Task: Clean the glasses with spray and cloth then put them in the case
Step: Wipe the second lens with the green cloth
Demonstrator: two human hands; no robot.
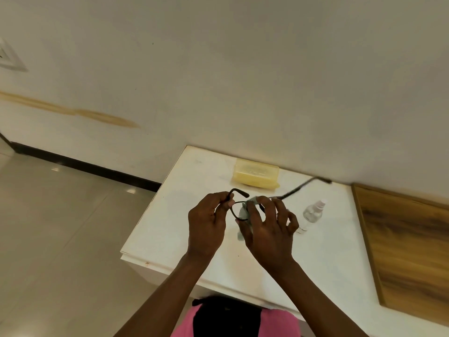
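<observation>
Dark-framed glasses are held above the white table, arms unfolded and pointing away from me. My left hand pinches the frame at its left hinge. My right hand presses a pale grey cloth against a lens; most of the cloth is hidden by the fingers. A small clear spray bottle with a white cap lies on the table to the right of my hands. The closed yellow case sits at the back of the table by the wall.
The table stands against a cream wall. A wooden board covers the surface to the right. The tiled floor lies to the left, past the table's edge.
</observation>
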